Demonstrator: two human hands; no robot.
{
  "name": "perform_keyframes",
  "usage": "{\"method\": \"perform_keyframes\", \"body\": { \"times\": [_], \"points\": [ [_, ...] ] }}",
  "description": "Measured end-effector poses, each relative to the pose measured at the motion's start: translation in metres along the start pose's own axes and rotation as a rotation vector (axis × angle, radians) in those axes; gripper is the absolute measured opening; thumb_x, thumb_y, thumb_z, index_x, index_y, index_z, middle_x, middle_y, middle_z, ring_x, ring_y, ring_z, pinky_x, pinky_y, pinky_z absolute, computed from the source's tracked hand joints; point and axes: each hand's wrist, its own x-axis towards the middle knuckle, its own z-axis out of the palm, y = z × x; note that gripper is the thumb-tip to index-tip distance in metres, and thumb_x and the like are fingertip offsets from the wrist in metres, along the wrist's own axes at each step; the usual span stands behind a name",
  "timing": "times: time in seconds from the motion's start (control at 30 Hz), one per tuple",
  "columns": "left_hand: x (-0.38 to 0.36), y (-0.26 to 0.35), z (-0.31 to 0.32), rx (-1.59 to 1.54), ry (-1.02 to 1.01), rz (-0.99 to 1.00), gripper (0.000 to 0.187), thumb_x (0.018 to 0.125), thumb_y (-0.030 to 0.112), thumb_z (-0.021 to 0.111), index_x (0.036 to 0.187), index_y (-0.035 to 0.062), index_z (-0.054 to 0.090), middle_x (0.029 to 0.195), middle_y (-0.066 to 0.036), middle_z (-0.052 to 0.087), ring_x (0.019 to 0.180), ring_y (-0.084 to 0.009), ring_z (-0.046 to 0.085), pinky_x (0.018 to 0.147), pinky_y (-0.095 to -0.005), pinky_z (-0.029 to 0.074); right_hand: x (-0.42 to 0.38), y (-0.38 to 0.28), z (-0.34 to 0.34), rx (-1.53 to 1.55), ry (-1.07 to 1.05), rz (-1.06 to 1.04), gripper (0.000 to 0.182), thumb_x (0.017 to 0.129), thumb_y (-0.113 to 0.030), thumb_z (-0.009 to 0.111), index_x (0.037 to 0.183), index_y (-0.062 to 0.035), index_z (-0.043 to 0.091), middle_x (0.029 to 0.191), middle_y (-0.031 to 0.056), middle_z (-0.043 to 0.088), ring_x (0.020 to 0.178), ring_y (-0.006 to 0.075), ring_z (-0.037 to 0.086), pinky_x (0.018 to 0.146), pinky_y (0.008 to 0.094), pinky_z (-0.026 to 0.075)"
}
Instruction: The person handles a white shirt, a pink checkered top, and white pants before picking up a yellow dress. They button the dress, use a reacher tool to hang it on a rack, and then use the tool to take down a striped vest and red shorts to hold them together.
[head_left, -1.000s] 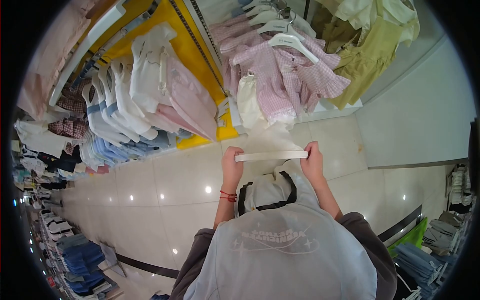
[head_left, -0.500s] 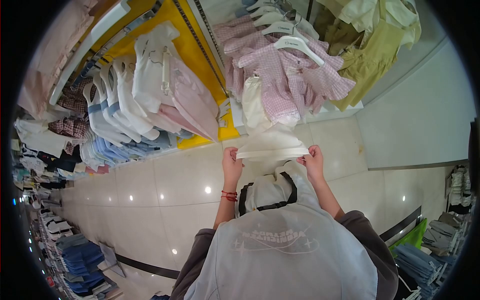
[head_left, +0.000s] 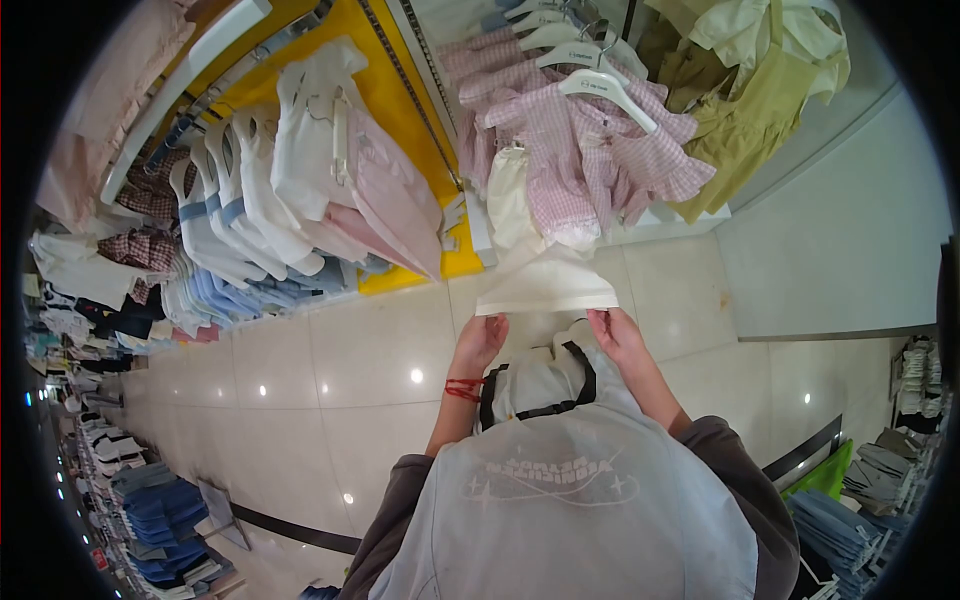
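Observation:
A cream-white cloth garment (head_left: 545, 282) with a wide, straight hem hangs below a pink gingham child's dress (head_left: 560, 190) on a white hanger (head_left: 608, 92). At the hem's left corner, my left hand (head_left: 482, 338) pinches the cloth; a red bracelet circles that wrist. My right hand (head_left: 613, 330) grips the right corner in the same way. Between them the hem is stretched nearly straight. More pink gingham dresses hang behind, partly hidden by the front one.
White and pink clothes (head_left: 325, 180) hang on a rail at the left, before a yellow panel (head_left: 385, 75). An olive dress (head_left: 745, 125) hangs at the right beside a pale wall panel (head_left: 840, 230). Folded jeans (head_left: 165, 510) are at the lower left. Tiled floor (head_left: 370, 400) lies below.
Both hands have turned and come slightly closer together, now at the hem's underside. The cloth has shifted slightly in their grip.

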Motion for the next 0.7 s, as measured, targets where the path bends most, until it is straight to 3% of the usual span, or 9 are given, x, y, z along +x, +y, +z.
{"method": "perform_keyframes", "body": {
  "times": [0.1, 0.2, 0.3, 0.43, 0.5, 0.63, 0.7],
  "points": [
    [-0.021, 0.005, 0.035, 0.040, 0.047, 0.030, 0.023, 0.090, 0.023, 0.047, 0.108, 0.0088, 0.050, 0.101, -0.001, 0.056, 0.090, -0.0106, 0.055, 0.083, -0.0251, 0.046, -0.001, 0.002, 0.006, 0.060, 0.021, 0.006, 0.019, 0.089, -0.016, 0.047, 0.102, -0.0032, 0.051, 0.093, 0.0058, 0.058, 0.082, 0.0122, 0.058, 0.073, 0.0229, 0.051],
    [-0.013, 0.002, 0.023, 0.013, 0.040, 0.045, 0.027, 0.089, 0.022, 0.048, 0.113, 0.0085, 0.049, 0.104, -0.002, 0.056, 0.098, -0.0135, 0.053, 0.093, -0.0285, 0.041, -0.002, 0.003, 0.010, 0.141, 0.040, 0.024, 0.016, 0.089, -0.014, 0.048, 0.098, -0.0008, 0.052, 0.091, 0.0068, 0.057, 0.085, 0.0148, 0.057, 0.078, 0.0254, 0.052],
    [-0.008, 0.000, 0.015, -0.037, 0.054, 0.062, 0.024, 0.088, 0.019, 0.049, 0.109, 0.0088, 0.050, 0.103, -0.003, 0.056, 0.095, -0.0126, 0.054, 0.090, -0.0278, 0.042, 0.000, 0.003, 0.009, 0.163, 0.051, 0.023, 0.013, 0.088, -0.012, 0.049, 0.094, -0.0004, 0.052, 0.088, 0.0072, 0.056, 0.083, 0.0161, 0.057, 0.077, 0.0262, 0.052],
    [-0.008, -0.003, 0.010, -0.069, 0.013, 0.242, 0.019, 0.086, 0.012, 0.052, 0.103, 0.0086, 0.046, 0.100, -0.003, 0.055, 0.090, -0.0140, 0.054, 0.083, -0.0275, 0.046, -0.005, 0.004, 0.013, 0.068, 0.079, -0.085, 0.005, 0.085, -0.007, 0.052, 0.087, -0.0027, 0.050, 0.082, 0.0053, 0.055, 0.074, 0.0144, 0.057, 0.072, 0.0259, 0.052],
    [-0.007, -0.003, 0.005, -0.058, 0.056, 0.326, 0.018, 0.084, 0.007, 0.053, 0.100, 0.0087, 0.043, 0.098, -0.004, 0.053, 0.088, -0.0151, 0.054, 0.079, -0.0291, 0.047, -0.002, 0.004, 0.005, -0.192, 0.066, -0.277, 0.006, 0.082, -0.003, 0.055, 0.082, -0.0031, 0.048, 0.078, 0.0038, 0.054, 0.070, 0.0123, 0.056, 0.069, 0.0259, 0.052],
    [-0.014, 0.002, 0.012, 0.319, 0.249, 0.538, 0.025, 0.080, -0.002, 0.053, 0.098, 0.0074, 0.039, 0.094, -0.005, 0.050, 0.082, -0.0167, 0.055, 0.067, -0.0296, 0.052, -0.011, -0.004, 0.010, -0.736, 0.081, -0.574, 0.012, 0.076, 0.002, 0.057, 0.079, -0.0031, 0.047, 0.076, 0.0025, 0.054, 0.067, 0.0097, 0.056, 0.065, 0.0248, 0.052],
    [-0.018, 0.004, 0.017, 0.529, 0.336, 0.669, 0.025, 0.079, -0.004, 0.054, 0.097, 0.0063, 0.041, 0.093, -0.005, 0.049, 0.077, -0.0163, 0.056, 0.060, -0.0284, 0.053, -0.008, -0.002, 0.007, -0.829, 0.061, -0.629, 0.012, 0.075, 0.003, 0.058, 0.079, -0.0021, 0.049, 0.080, 0.0052, 0.055, 0.067, 0.0112, 0.058, 0.064, 0.0237, 0.052]
  ]
}}
